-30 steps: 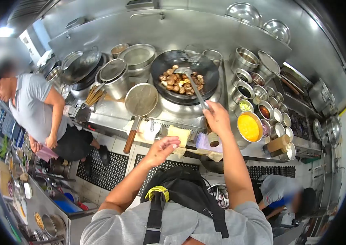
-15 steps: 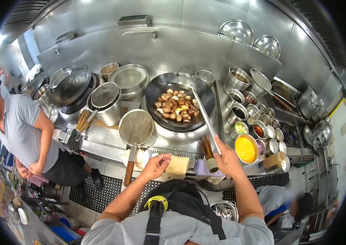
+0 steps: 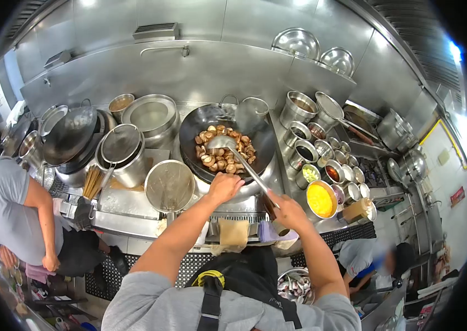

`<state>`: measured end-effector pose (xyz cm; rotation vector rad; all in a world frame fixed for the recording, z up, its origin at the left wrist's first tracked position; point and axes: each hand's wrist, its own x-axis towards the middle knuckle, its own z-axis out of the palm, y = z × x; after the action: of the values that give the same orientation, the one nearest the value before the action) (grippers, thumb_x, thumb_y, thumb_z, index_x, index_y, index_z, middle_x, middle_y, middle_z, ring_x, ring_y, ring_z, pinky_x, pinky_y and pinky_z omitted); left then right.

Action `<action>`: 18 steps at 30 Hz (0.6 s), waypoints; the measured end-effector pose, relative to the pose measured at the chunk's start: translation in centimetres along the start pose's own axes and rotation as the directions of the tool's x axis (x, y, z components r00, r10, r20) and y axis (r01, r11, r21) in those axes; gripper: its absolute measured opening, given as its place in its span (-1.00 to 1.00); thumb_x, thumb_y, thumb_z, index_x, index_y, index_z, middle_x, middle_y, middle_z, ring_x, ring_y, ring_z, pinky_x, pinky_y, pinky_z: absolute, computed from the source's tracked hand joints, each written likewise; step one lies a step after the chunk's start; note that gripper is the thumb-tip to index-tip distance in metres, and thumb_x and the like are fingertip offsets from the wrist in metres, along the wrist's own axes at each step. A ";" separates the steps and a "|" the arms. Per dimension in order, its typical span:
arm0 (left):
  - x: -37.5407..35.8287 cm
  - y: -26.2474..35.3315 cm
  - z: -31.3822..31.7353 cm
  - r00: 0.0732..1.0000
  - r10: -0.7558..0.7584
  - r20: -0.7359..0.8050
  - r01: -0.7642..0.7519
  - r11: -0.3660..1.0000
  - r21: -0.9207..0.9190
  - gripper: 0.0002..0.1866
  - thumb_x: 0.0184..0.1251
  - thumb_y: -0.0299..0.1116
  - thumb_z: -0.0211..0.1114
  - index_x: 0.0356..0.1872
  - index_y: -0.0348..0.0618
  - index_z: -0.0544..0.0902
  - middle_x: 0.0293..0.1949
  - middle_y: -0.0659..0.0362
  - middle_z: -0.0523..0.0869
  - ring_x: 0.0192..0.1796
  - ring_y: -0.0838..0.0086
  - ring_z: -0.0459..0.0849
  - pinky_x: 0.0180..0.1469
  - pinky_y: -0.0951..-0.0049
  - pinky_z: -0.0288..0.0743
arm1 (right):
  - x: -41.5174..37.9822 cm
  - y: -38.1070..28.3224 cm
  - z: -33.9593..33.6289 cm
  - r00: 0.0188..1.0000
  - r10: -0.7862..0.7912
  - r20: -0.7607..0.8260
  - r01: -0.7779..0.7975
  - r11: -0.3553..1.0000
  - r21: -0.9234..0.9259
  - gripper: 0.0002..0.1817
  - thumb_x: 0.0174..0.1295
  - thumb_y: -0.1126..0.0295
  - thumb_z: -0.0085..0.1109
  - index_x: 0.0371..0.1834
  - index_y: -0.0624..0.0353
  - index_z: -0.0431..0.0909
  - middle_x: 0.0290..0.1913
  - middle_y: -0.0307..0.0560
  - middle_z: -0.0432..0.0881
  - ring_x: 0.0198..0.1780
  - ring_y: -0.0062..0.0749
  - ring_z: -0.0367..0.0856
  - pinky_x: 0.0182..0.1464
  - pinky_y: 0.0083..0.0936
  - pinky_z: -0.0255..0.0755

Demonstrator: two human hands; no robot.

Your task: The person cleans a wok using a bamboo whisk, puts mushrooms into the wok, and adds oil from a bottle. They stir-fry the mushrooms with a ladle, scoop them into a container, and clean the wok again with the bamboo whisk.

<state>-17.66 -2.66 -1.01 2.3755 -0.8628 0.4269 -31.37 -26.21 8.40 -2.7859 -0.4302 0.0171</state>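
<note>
In my right hand is the handle of a wok ladle, its round bowl down among sliced brown mushrooms. The mushrooms lie in a heap in the large dark wok on the stove. At the wok's near rim is my left hand, palm down with the fingers bent; whatever they may hold is hidden. Just below my right hand, a bamboo wok brush stands by the counter's front edge, partly covered. A yellow cloth hangs over that edge, with a purple cloth beside it.
A wide mesh strainer rests left of the wok, near a pot with a sieve. To the right stand several seasoning containers and a bowl of yellow liquid. One person stands at left; another bends at lower right.
My left hand has moved forward from above the counter edge to the wok's near rim. The ladle's bowl has come from the wok's far right side into the mushrooms. The view has shifted.
</note>
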 end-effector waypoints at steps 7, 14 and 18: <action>0.0 0.5 2.6 0.999 -0.025 -0.025 0.027 0.996 0.089 -0.66 0.37 -0.20 0.18 -0.57 -0.18 0.63 -0.48 -0.08 0.71 -0.41 0.02 0.71 -0.32 0.02 0.53 | -8.8 -2.3 -7.2 0.999 0.036 0.012 -0.038 0.981 0.193 -0.26 0.14 0.53 0.21 0.47 0.11 0.29 -0.09 0.31 0.62 -0.10 0.07 0.65 -0.01 -0.18 0.51; -2.0 6.6 -6.6 0.984 0.124 -0.125 -0.114 0.990 0.088 -0.66 0.28 -0.17 0.30 -0.63 -0.13 0.58 -0.60 0.03 0.64 -0.55 0.11 0.66 -0.46 0.16 0.54 | -8.8 -3.3 -17.5 0.855 0.183 0.486 -0.297 0.940 0.168 -0.28 0.14 0.50 0.24 0.46 0.08 0.34 -0.19 0.21 0.69 -0.27 -0.01 0.69 -0.13 -0.27 0.52; -2.6 6.0 -2.7 0.965 0.105 -0.242 -0.080 0.991 0.110 -0.66 0.29 -0.19 0.31 -0.65 -0.10 0.55 -0.58 0.03 0.65 -0.58 0.15 0.64 -0.45 0.17 0.53 | -2.1 1.1 -9.5 0.957 -0.131 0.258 0.127 0.991 0.034 -0.27 0.17 0.46 0.22 0.49 0.04 0.29 -0.30 0.23 0.64 -0.32 -0.04 0.66 -0.13 -0.23 0.53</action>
<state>-23.79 -3.53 2.30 2.3127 -0.8547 0.8030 -32.53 -30.79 16.96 -2.7408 -0.6716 0.3578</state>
